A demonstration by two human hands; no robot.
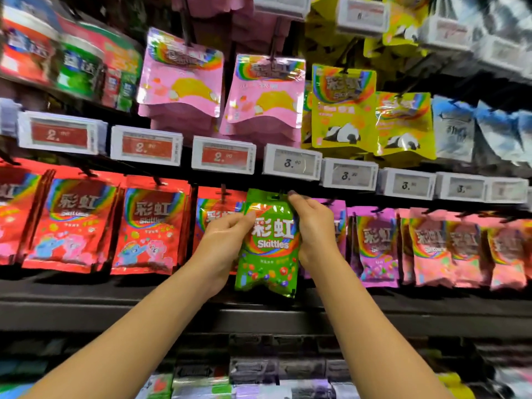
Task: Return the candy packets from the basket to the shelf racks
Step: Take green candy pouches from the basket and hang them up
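A green Skittles packet (pixel 269 246) hangs upright in front of the middle shelf row, its top edge just under the price rail. My left hand (pixel 226 240) grips its left side at mid height. My right hand (pixel 312 226) pinches its upper right corner, fingertips near the hanging hole. Red Skittles packets (pixel 149 226) hang to the left, and purple packets (pixel 374 243) hang to the right. The hook behind the green packet is hidden. The basket is out of view.
Above, pink packets (pixel 264 96) and yellow panda packets (pixel 342 108) hang on pegs. A row of price tags (pixel 292 165) runs along the rail. A dark shelf ledge (pixel 259 315) juts out below the packets. More goods lie blurred at the bottom.
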